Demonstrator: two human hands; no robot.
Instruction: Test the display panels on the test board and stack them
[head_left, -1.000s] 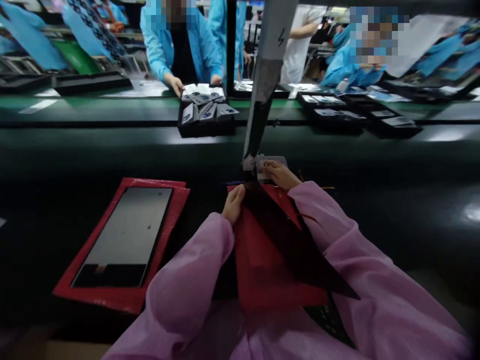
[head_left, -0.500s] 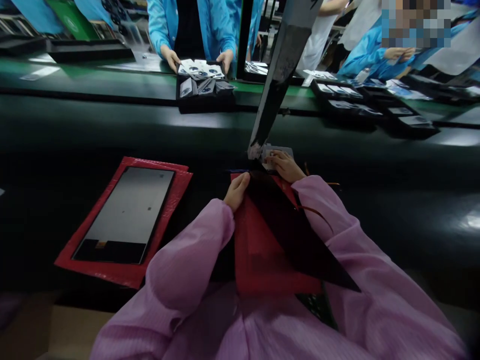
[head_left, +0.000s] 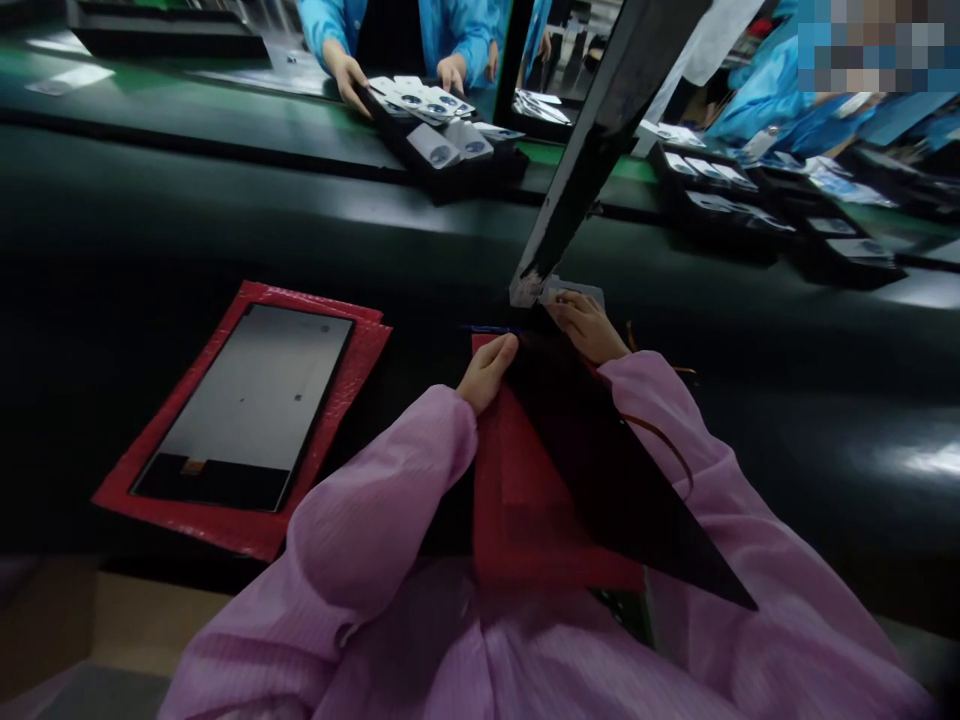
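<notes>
My left hand (head_left: 487, 372) is closed, thumb on top, on the upper corner of a thin black display panel (head_left: 634, 475). The panel slants down to the right, its lower corner by my right sleeve. Under it lies a red bubble-wrap sheet or pouch (head_left: 517, 540). My right hand (head_left: 589, 325) is beyond the panel's top edge, fingers bent together at a small clear plastic box (head_left: 581, 290). What those fingertips touch or pinch is hidden. An orange-brown strip (head_left: 664, 440) curves beside my right forearm.
To the left, another display panel (head_left: 251, 400), grey face up, rests on red bubble wrap (head_left: 199, 535). A metal post (head_left: 570, 180) rises just beyond my hands. Across the belt, a co-worker's hands hold a black tray (head_left: 480, 175) of white cards. A cardboard box (head_left: 142, 620) is at lower left.
The black panel's lower corner has swung slightly right and down; my hands keep nearly the same pose. Across the belt, the co-worker's tray has turned and shifted right. The view has shifted a little.
</notes>
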